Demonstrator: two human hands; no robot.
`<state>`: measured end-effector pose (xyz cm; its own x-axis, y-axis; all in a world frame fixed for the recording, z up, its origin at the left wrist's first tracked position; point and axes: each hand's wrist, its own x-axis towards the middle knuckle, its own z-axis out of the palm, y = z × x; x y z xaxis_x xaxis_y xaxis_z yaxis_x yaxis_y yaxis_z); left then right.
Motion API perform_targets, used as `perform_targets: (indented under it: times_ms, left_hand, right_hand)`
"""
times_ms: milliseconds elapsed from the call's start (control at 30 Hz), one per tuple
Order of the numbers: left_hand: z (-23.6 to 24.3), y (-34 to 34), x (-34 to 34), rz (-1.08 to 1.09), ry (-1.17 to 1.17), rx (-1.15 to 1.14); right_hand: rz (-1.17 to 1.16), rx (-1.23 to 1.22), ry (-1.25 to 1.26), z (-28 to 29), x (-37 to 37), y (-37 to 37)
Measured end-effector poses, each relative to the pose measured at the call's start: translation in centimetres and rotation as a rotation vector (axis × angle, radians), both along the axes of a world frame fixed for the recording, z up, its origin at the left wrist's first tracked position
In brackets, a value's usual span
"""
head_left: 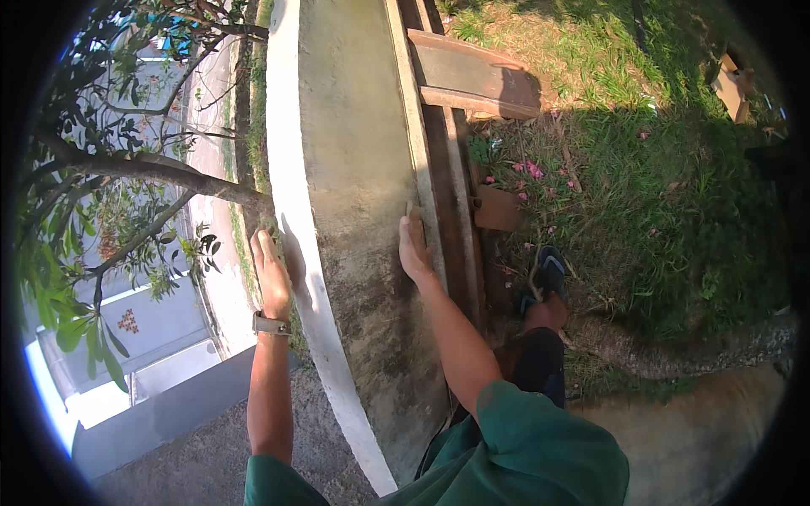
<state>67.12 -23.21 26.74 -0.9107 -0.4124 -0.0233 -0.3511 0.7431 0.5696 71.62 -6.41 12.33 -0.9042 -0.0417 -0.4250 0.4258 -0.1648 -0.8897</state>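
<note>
Centrally, the broad top of a concrete wall point(350, 126) is seen between the two hands, its nearer part darkened by stains. Along its left side it is bordered by a white edge point(289, 126). Beside that edge the left hand point(272, 278) is held with fingers extended and nothing seen in its grasp; whether the edge is touched cannot be told. A band point(270, 324) is worn on that wrist. At the wall's right margin the right hand point(413, 250) is placed, fingers pointed forward; a small brownish bit point(411, 207) is seen by its fingertips, but whether it is gripped cannot be told. Farther right, a red-rimmed slab point(472, 74), a sandalled foot point(551, 274) and grass point(650, 202) strewn with pink flowers point(534, 169) are shown. Leftward, the road is overhung by a tree branch point(169, 172).
</note>
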Motion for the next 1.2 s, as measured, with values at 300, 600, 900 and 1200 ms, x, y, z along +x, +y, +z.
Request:
perform_targets:
  times_ms: [300,600,900,1200]
  left_hand:
    - [-1.8,-2.7,11.8,-0.045,-0.053,-0.008]
    - [-1.3,-2.3,10.8,0.175,-0.206,-0.068]
    - [-1.9,-2.0,11.1,0.017,0.005,-0.008]
    - [-2.2,-3.7,11.7,-0.019,-0.015,0.048]
  right_hand:
    - [-0.044,-0.011,0.098,-0.7,0.2,-1.4]
    - [0.104,0.059,0.162,1.0,-1.7,-0.8]
    - [0.122,0.138,0.329,0.2,-3.6,1.2]
    - [0.254,0.080,0.753,6.2,-5.5,3.0]
